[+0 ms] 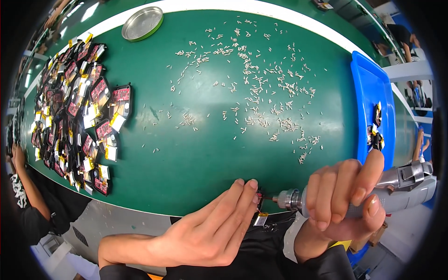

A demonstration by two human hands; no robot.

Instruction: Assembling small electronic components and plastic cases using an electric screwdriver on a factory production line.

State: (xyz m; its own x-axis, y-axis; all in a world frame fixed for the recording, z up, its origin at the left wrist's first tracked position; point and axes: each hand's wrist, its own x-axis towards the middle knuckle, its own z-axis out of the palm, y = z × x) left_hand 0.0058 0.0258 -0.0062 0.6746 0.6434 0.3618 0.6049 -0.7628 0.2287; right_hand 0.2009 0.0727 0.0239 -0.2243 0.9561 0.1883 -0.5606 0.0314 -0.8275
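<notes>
My right hand [340, 193] is wrapped round a grey electric screwdriver [408, 193], which lies nearly level with its bit pointing left. The tip of the bit reaches a small black device housing with a red circuit board [260, 196] at the table's near edge. My left hand [210, 228] grips this housing, fingers pressed together, and covers most of it. A silver battery with yellow tape [261, 219] hangs below the housing. Whether the bit sits in a screw is too small to tell.
Many small screws [254, 88] lie scattered over the green table [186, 154]. Similar open housings [100, 91] are heaped at the left. A round metal tin [142, 23] stands at the back. At the right, a blue tray [368, 79] holds a few units. Another person's arm [32, 186] shows far left.
</notes>
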